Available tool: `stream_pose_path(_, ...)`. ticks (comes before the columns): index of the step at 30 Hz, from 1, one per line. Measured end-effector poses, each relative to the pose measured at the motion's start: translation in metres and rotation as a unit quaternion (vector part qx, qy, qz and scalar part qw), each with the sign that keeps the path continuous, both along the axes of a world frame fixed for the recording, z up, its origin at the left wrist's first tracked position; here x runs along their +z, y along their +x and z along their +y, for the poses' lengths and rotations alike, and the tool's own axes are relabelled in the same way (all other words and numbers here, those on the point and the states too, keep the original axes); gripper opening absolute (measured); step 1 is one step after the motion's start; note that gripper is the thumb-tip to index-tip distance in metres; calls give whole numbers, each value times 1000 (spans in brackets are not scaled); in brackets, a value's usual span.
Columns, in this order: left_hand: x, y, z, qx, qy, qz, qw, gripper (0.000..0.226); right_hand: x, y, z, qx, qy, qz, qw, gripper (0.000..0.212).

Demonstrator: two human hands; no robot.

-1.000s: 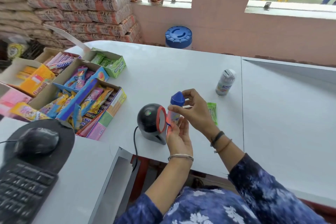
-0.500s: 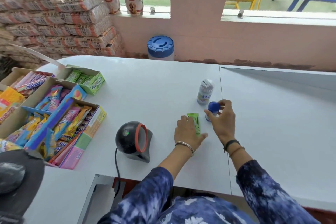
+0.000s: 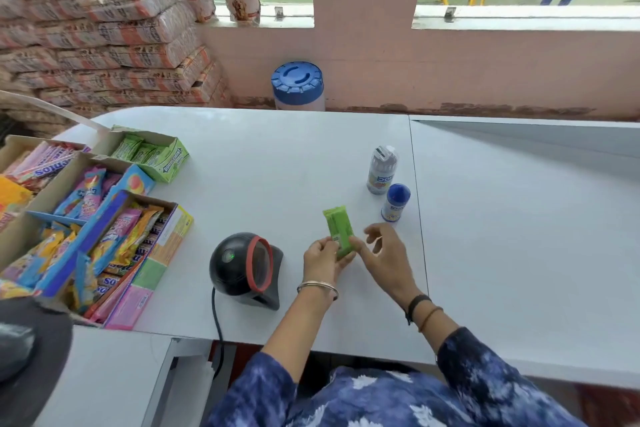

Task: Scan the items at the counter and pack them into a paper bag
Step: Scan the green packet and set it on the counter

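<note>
My left hand (image 3: 323, 258) pinches the near end of the green packet (image 3: 338, 231) between thumb and fingers, wrist bent up, forearm reaching in from the desk's near edge. My right hand (image 3: 382, 255) sits just beside it, palm down, fingers loosely spread and half curled; its thumb touches the packet's near end, but it grips nothing. The packet points away from me, far end tilted slightly left, above the white desk (image 3: 277, 166), about mid-desk and nearer the near edge.

Just beyond my right hand stands the blue-capped bottle (image 3: 396, 203), upright, and just behind it the taller bottle (image 3: 381, 170), both next to the seam in the desk. Left of my left hand, near the near edge, the scanner (image 3: 246, 269) faces right. Candy boxes (image 3: 97, 204) crowd the desk's left edge.
</note>
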State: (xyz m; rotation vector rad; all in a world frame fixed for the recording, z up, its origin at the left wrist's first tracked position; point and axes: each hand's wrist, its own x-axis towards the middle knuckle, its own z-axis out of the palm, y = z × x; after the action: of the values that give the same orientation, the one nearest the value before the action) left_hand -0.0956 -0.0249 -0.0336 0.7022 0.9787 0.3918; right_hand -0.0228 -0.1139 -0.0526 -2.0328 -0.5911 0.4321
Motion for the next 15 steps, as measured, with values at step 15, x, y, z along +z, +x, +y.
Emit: stream_pose_path(15,48,8,-15,-46,175,-59,982,17,62,16,-10,-15,257,314,914,15)
